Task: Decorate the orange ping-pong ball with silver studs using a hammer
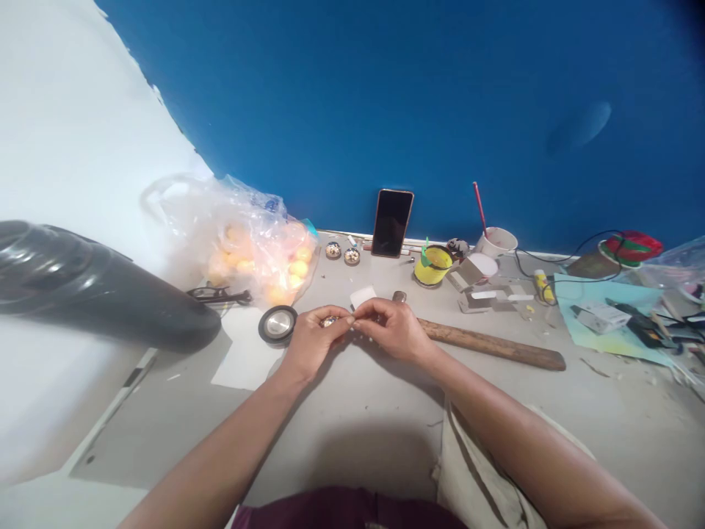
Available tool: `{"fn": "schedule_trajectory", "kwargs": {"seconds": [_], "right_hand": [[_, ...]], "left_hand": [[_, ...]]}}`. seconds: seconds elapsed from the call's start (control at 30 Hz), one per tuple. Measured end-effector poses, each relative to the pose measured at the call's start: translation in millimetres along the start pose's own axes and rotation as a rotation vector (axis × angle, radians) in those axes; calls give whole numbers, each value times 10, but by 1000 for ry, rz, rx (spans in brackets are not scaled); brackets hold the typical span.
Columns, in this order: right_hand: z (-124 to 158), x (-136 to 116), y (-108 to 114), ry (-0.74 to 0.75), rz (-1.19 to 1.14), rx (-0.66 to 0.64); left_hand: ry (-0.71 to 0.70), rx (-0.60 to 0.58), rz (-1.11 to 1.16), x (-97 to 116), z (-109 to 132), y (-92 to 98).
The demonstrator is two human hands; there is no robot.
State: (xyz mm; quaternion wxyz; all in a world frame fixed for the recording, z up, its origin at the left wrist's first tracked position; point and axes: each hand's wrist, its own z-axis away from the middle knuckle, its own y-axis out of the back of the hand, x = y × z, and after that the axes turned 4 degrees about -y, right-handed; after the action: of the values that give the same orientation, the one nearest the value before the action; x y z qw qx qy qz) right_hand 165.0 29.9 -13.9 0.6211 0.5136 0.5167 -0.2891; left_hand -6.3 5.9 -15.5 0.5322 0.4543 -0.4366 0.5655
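Note:
My left hand [311, 339] and my right hand [393, 330] meet over the middle of the table, thumbs and fingertips pinched together. Whatever sits between the fingertips is too small or hidden to name. A shiny round metal piece [329, 321] shows in the curl of my left fingers; I cannot tell if it is held or lies behind them. Just beyond the fingertips is a small white piece [363, 296]. A hammer with a wooden handle [490, 345] lies beside my right hand, which partly covers it. Left of my left hand sits a roll of black tape [277, 325] on white paper [247, 356].
Two shiny metal domes [352, 256] lie near the wall, left of a leaning phone [393, 222]. A plastic bag of orange balls [247, 257] and a dark grey cylinder [110, 294] stand left. Rightward are a yellow cup [432, 266], a white cup [497, 240] and cluttered green paper [578, 294].

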Motion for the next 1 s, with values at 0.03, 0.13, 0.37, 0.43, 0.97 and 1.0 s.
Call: {"fn": "schedule_trajectory", "kwargs": {"seconds": [0.03,0.13,0.37,0.43,0.97,1.0], "right_hand": [[-3,-17,4,-10,-25,4],[-14,-37,39,-58,-95,30],[-61,80,134,-231,-529,25],[-73,98,145,-262,-663,-1],[-18,41,117,-360,-766,-129],[-21,42,117,-364,-757,-128]], "left_hand": [[23,-33,65,-16,-2,-3],[69,-121,254,-46,-6,-13],[69,-226,523,47,37,-9],[19,-240,452,63,63,-9],[-380,-24,-156,-1,76,5],[-396,-19,-167,-10,81,0]]}}
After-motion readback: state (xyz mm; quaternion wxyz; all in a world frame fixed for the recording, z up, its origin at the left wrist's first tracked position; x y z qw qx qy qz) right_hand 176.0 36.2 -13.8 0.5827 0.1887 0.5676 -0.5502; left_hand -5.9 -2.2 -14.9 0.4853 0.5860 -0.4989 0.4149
